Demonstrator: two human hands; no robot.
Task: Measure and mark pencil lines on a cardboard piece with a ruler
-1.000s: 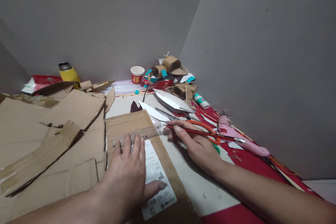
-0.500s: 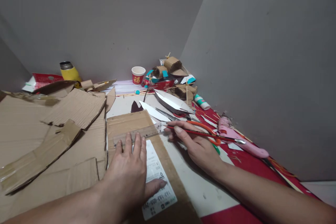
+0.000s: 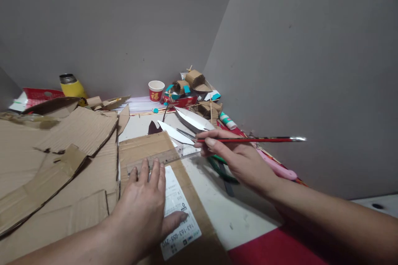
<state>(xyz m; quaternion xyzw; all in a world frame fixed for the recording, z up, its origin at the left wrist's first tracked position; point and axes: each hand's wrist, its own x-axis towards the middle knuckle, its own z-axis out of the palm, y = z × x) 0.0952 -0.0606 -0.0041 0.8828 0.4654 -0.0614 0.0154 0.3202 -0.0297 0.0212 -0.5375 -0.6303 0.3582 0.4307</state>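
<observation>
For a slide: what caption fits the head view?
Left hand presses ruler on cardboard; right hand holds pencil.

Your clear ruler (image 3: 161, 158) lies flat across the far end of the cardboard piece (image 3: 161, 182), pinned there. That brown piece carries a white shipping label (image 3: 178, 215). Your red pencil (image 3: 251, 139) sits level, raised off the worktop, metal end pointing right.

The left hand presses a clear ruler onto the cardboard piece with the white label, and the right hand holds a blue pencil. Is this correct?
Not quite. In the head view the pencil in the right hand is red, not blue. The left hand does press the clear ruler onto the labelled cardboard piece.
</observation>
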